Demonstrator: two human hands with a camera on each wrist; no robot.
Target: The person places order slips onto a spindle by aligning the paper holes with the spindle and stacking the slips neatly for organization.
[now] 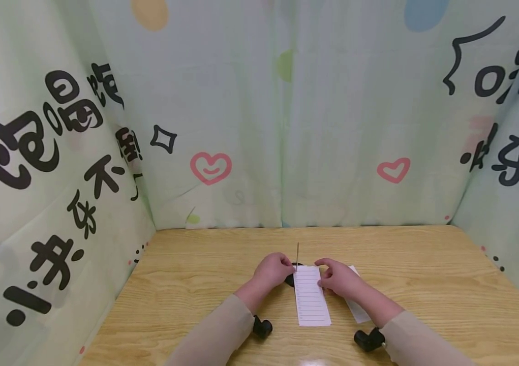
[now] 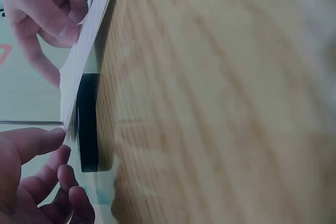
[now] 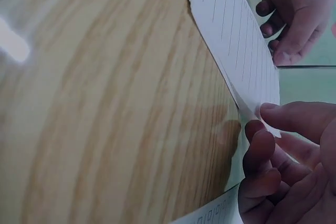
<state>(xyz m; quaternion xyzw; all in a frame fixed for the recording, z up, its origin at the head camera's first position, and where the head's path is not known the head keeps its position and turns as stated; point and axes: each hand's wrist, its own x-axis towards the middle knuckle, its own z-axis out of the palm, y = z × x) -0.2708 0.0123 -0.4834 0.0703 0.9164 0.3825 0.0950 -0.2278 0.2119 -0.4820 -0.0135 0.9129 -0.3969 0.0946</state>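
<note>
My left hand (image 1: 274, 270) pinches the top left corner of a narrow stack of lined paper slips (image 1: 312, 302). Beside that corner rises a thin upright metal rod (image 1: 298, 250) on a round black base (image 1: 289, 280), like a paper spike. The rod meets the slips near the corner and seems to pass through them. In the right wrist view, my right hand (image 3: 289, 166) pinches the slips' right edge, thumb on top and fingers beneath. The left wrist view shows the slips tilted, their top end over the black base (image 2: 89, 129), which they partly hide.
Another white printed paper (image 1: 359, 311) lies on the wooden table (image 1: 186, 284), partly under my right forearm. Black wrist cameras sit at both cuffs. Printed curtains (image 1: 332, 127) enclose the table's back and sides.
</note>
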